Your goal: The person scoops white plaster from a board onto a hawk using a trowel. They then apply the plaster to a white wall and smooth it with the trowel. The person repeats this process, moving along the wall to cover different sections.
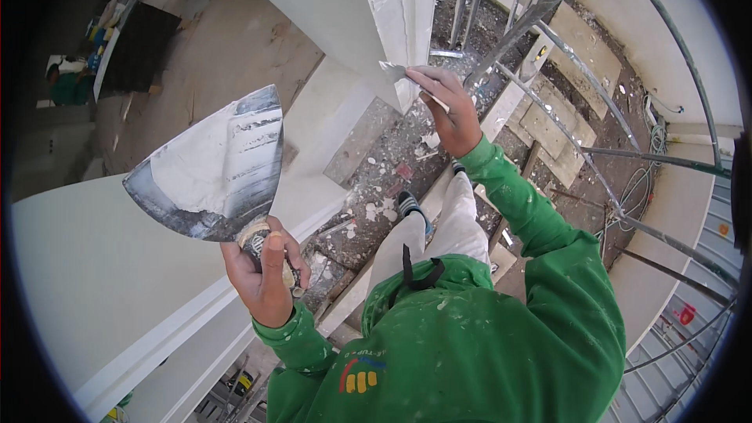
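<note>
My left hand (pixel 270 274) is closed round the handle of a wide putty knife (pixel 270 137), its broad metal blade turned up and spread with white filler (pixel 196 157). In my right hand (pixel 450 113) is a small putty knife (pixel 394 72), pinched between thumb and fingers. Its blade is at the lower end of a white wall edge (pixel 384 12), where fresh-looking filler shows; whether blade and wall touch is hard to tell. Both green sleeves carry white specks.
Metal scaffold tubes (pixel 540 8) cross the right side. Below are worn boards (pixel 552 129), a yellow-handled tool (pixel 540 53), coiled cables (pixel 654 141) and debris-strewn ground (pixel 376 180). A pale ledge (pixel 133 243) runs along the left, with a dim room beyond.
</note>
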Demonstrator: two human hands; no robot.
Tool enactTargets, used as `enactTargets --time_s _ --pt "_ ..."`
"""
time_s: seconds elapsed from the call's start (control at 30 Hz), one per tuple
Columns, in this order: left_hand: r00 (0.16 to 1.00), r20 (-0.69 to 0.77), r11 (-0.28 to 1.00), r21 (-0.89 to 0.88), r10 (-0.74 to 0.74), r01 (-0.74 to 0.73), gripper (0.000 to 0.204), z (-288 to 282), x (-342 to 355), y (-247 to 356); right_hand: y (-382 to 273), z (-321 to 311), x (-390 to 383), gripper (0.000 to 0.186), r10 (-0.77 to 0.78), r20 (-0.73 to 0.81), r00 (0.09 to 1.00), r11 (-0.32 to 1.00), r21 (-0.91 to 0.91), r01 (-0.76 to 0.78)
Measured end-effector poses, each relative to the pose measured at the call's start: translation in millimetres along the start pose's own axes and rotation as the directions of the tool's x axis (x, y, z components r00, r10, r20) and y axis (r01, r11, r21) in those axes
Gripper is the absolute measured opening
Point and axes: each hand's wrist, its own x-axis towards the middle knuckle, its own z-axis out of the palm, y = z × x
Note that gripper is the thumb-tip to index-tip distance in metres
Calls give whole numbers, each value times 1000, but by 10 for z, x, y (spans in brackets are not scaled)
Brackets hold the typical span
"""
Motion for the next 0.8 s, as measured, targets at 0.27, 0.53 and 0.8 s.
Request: enactTargets --time_s 0.27,0.53,0.8 --pt "992 -6 986 109 -126 126 33 -191 -200 -382 912 1067 310 37 322 -599 733 943 140 -301" --pt "977 -77 978 42 -201 205 34 -307 -370 -568 600 1569 530 48 311 -622 718 942 103 -319" --pt "970 -27 970 32 -241 241 32 -206 -361 -580 969 1452 301 51 317 -610 727 940 99 -326"
